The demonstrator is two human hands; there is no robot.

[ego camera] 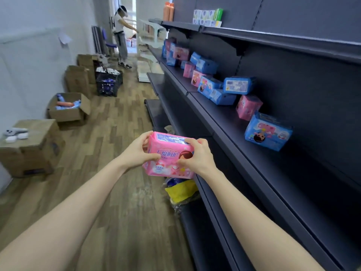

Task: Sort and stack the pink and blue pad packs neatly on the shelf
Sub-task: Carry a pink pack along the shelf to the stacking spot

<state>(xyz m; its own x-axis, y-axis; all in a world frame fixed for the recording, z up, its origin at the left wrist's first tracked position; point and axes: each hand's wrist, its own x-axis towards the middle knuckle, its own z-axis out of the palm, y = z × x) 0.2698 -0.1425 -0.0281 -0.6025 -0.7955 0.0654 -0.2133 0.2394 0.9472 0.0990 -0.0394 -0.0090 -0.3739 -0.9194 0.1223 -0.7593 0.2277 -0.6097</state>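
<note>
1. Left hand (139,153): grips the near-left edge of the pink pack (168,153), thumb on its printed face, fingers curled behind
2. Right hand (197,156): grips the opposite edge the same way; I read the pack as held in the air between both hands, just short of the shelf (293,173) front
3. Step in hand, by my judgement: one pink pack taken up and being squared, not yet placed
4. Next move calls for: carrying it forward and right of the right hand onto bare shelf board, laid flat as the base of a pink stack
5. Beyond the right hand: a blue pack (267,133) lying tilted, a small pink pack (248,107) just past it, then loose blue packs (239,85) mixed with pink further along; unsorted
6. Below the hands: a yellow bag (181,189) on a lower shelf
7. Left of the left hand: wood floor (117,133), cardboard boxes (31,147), a dark crate (108,83); another person (121,36) far ahead
</note>
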